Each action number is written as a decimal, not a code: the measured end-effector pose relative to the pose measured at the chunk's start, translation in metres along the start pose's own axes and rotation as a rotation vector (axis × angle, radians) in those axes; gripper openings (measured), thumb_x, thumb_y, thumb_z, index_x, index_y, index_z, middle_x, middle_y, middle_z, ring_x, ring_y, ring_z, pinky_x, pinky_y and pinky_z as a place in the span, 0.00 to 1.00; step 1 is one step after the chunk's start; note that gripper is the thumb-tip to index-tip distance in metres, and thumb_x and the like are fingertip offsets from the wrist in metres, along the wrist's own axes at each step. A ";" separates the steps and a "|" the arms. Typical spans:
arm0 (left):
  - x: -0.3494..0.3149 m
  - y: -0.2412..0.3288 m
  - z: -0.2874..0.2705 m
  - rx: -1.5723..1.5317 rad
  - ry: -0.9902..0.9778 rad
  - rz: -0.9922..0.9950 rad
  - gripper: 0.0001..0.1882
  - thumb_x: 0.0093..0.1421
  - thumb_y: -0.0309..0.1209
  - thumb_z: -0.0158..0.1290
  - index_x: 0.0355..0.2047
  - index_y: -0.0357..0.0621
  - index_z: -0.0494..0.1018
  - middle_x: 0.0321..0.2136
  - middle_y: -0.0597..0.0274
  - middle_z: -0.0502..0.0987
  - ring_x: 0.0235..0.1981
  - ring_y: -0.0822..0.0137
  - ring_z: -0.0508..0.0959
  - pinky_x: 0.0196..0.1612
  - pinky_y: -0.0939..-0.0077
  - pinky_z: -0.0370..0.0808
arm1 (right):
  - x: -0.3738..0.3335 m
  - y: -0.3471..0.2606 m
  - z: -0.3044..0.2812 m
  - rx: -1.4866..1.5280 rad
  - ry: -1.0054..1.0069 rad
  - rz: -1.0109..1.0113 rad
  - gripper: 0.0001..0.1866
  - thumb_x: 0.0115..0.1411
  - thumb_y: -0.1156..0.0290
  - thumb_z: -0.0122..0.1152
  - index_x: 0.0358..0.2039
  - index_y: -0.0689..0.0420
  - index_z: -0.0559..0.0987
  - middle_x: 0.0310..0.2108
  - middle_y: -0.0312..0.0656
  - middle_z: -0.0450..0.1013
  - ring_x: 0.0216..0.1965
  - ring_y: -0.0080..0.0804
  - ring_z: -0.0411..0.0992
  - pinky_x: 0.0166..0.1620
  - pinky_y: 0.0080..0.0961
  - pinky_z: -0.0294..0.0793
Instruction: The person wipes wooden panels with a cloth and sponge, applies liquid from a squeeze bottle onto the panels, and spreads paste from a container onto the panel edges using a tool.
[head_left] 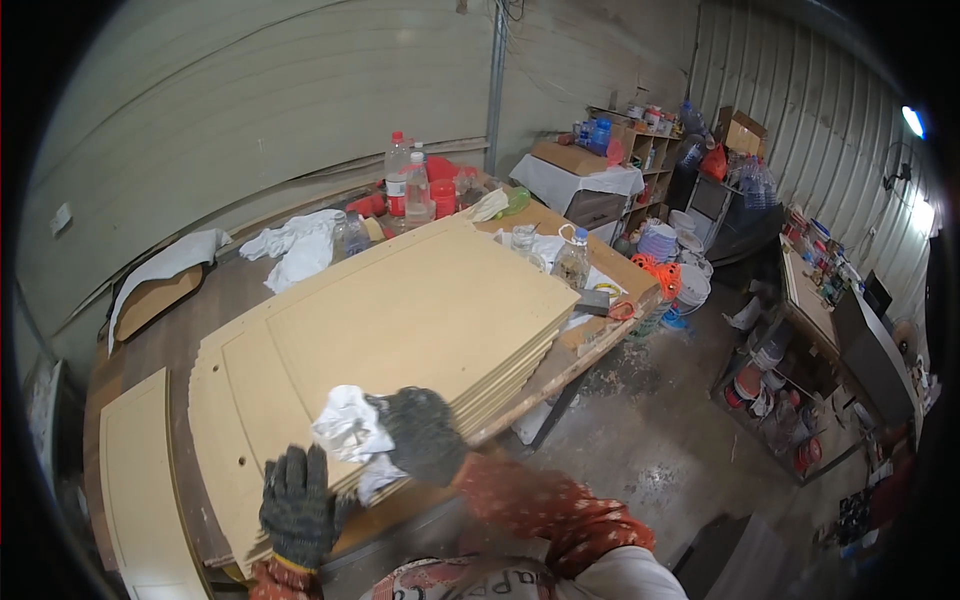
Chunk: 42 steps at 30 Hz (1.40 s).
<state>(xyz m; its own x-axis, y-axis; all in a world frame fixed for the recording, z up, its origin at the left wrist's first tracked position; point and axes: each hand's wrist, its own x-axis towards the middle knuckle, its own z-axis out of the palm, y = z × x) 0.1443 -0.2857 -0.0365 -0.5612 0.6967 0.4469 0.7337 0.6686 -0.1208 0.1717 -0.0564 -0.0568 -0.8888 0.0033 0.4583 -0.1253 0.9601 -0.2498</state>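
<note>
Hands [298, 508] lie near the mostly bare panel's [400, 310] edge.

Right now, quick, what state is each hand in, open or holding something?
Left hand: open, fingers extended, at the near edge of the stacked panels.
Right hand: closed, holding a white cloth.

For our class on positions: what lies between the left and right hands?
The head view shows a white cloth, held by the right hand.
</note>
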 end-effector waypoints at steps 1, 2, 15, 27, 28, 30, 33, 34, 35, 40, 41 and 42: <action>0.001 0.001 -0.003 -0.001 -0.010 0.011 0.31 0.52 0.42 0.55 0.53 0.37 0.67 0.51 0.42 0.68 0.51 0.42 0.68 0.57 0.48 0.63 | -0.005 0.037 0.022 -0.056 0.152 -0.002 0.30 0.50 0.59 0.55 0.54 0.56 0.68 0.47 0.49 0.67 0.50 0.47 0.64 0.54 0.48 0.59; 0.001 0.003 0.000 0.000 -0.024 0.011 0.32 0.54 0.44 0.53 0.55 0.37 0.66 0.52 0.42 0.67 0.52 0.42 0.68 0.57 0.47 0.63 | -0.015 0.079 0.043 -0.107 0.297 -0.012 0.27 0.49 0.61 0.56 0.49 0.63 0.71 0.43 0.52 0.68 0.43 0.51 0.67 0.49 0.48 0.65; 0.019 0.023 -0.004 -0.001 -0.052 -0.136 0.30 0.55 0.41 0.52 0.56 0.37 0.66 0.53 0.46 0.68 0.55 0.45 0.66 0.60 0.47 0.58 | -0.016 0.376 -0.126 -0.336 0.603 0.885 0.27 0.56 0.55 0.58 0.50 0.59 0.71 0.40 0.53 0.74 0.41 0.49 0.73 0.44 0.40 0.71; 0.208 0.212 0.087 -0.008 0.052 -0.152 0.39 0.48 0.46 0.59 0.59 0.43 0.62 0.50 0.48 0.68 0.51 0.49 0.68 0.56 0.51 0.62 | -0.001 0.340 -0.107 0.131 0.150 -0.093 0.28 0.48 0.65 0.63 0.51 0.59 0.72 0.37 0.48 0.73 0.41 0.46 0.71 0.44 0.42 0.69; 0.211 0.211 0.081 -0.028 0.045 -0.142 0.40 0.46 0.45 0.60 0.58 0.44 0.62 0.48 0.49 0.68 0.49 0.51 0.69 0.52 0.52 0.64 | -0.015 0.378 -0.107 0.119 0.147 0.110 0.28 0.50 0.64 0.63 0.51 0.60 0.71 0.38 0.51 0.73 0.42 0.47 0.71 0.45 0.41 0.69; 0.210 0.213 0.072 -0.051 0.036 -0.122 0.41 0.44 0.45 0.61 0.58 0.44 0.63 0.45 0.50 0.69 0.46 0.53 0.70 0.49 0.52 0.65 | -0.054 0.477 -0.085 -0.209 0.461 0.209 0.26 0.54 0.65 0.61 0.52 0.63 0.70 0.42 0.56 0.72 0.45 0.49 0.71 0.48 0.39 0.69; 0.193 0.215 0.057 0.057 -0.088 -0.117 0.35 0.43 0.37 0.61 0.54 0.45 0.67 0.41 0.53 0.70 0.42 0.55 0.71 0.44 0.56 0.69 | -0.032 0.442 -0.150 0.232 0.523 0.547 0.25 0.58 0.67 0.55 0.53 0.66 0.68 0.48 0.58 0.70 0.49 0.51 0.70 0.51 0.37 0.68; 0.188 0.216 0.056 0.057 -0.087 -0.125 0.35 0.43 0.37 0.61 0.54 0.45 0.67 0.41 0.53 0.70 0.42 0.55 0.71 0.44 0.56 0.69 | -0.034 0.446 -0.160 0.278 0.622 0.489 0.24 0.58 0.67 0.53 0.53 0.66 0.68 0.49 0.58 0.70 0.49 0.51 0.70 0.51 0.37 0.68; 0.181 0.216 0.055 0.103 0.004 -0.061 0.32 0.44 0.35 0.60 0.52 0.45 0.69 0.40 0.54 0.71 0.40 0.55 0.72 0.42 0.57 0.70 | -0.032 0.444 -0.163 0.264 0.680 0.359 0.22 0.59 0.66 0.53 0.51 0.65 0.69 0.47 0.55 0.71 0.48 0.46 0.71 0.49 0.35 0.70; 0.156 0.209 0.038 0.147 0.086 -0.003 0.21 0.46 0.29 0.55 0.43 0.46 0.75 0.36 0.57 0.73 0.35 0.56 0.75 0.39 0.60 0.73 | -0.014 0.336 -0.128 0.981 -0.027 -0.108 0.18 0.55 0.62 0.59 0.44 0.57 0.75 0.37 0.46 0.74 0.37 0.40 0.75 0.39 0.34 0.75; 0.149 0.202 0.044 0.089 0.116 0.023 0.20 0.45 0.28 0.55 0.42 0.47 0.75 0.36 0.58 0.74 0.36 0.55 0.75 0.41 0.60 0.74 | -0.013 0.311 -0.106 0.987 -0.021 -0.417 0.18 0.49 0.64 0.61 0.42 0.51 0.77 0.32 0.44 0.75 0.34 0.41 0.74 0.36 0.34 0.75; 0.125 0.206 0.030 0.006 0.198 -0.215 0.18 0.47 0.30 0.54 0.42 0.48 0.76 0.36 0.61 0.75 0.37 0.60 0.76 0.45 0.62 0.74 | 0.005 0.267 -0.129 1.048 -0.035 -0.829 0.24 0.46 0.63 0.62 0.46 0.51 0.74 0.35 0.47 0.75 0.35 0.43 0.74 0.38 0.36 0.75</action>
<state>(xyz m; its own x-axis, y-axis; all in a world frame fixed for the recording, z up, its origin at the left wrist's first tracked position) 0.2135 -0.0532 -0.0325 -0.6175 0.4744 0.6274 0.6032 0.7975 -0.0094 0.1901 0.2358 -0.0114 -0.3946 -0.4946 0.7743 -0.8931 0.0086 -0.4497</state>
